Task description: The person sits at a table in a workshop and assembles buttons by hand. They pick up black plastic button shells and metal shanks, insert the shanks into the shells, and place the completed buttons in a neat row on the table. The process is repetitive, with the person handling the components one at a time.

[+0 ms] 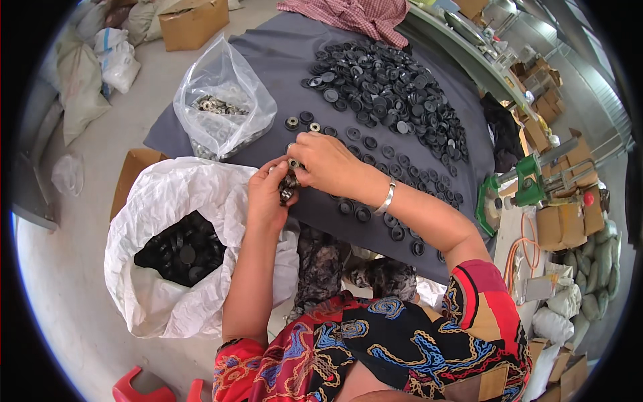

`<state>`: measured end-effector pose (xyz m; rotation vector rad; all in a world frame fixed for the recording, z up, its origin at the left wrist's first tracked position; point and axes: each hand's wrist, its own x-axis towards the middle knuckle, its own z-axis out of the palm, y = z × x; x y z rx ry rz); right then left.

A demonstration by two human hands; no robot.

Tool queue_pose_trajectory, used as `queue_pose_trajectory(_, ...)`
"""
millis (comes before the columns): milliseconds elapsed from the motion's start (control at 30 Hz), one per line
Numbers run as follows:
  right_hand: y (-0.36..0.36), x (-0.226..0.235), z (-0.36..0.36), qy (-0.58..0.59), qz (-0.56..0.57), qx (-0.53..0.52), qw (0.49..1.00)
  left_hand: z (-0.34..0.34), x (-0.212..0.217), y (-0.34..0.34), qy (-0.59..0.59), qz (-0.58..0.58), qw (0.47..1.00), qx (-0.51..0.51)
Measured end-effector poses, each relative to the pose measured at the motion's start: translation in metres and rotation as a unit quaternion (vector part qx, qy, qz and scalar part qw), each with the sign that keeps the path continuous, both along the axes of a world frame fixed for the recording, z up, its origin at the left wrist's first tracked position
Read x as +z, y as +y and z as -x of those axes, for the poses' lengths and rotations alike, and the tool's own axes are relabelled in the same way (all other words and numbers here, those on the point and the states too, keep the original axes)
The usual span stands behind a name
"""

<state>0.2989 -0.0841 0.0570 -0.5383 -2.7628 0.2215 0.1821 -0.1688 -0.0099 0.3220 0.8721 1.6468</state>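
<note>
My left hand is cupped around several small ring-shaped metal bearings near the table's front left edge. My right hand, with a silver bangle on its wrist, meets it there, thumb and fingers closed on one bearing. Just beyond my hands, some round black plastic parts stand on the table, and a metal bearing sits in one of them. Loose rows of these black parts run off to the right, partly hidden by my right forearm.
A large heap of black parts covers the far table. A clear plastic bag of bearings stands at its left edge. Below it, a white sack holds black parts. A green hand press stands at right; a red stool is lower left.
</note>
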Motion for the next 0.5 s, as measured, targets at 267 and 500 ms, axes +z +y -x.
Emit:
queue_pose_trajectory(267,0.013,0.001,-0.009,0.026,-0.025,0.019,0.999,0.0,0.005,0.0,-0.004,-0.015,1.0,0.006)
queue_pose_trajectory(500,0.01,-0.017,-0.062,0.017,0.113,-0.073,0.991,0.005,-0.003,0.004,-0.065,-0.021,0.998,0.013)
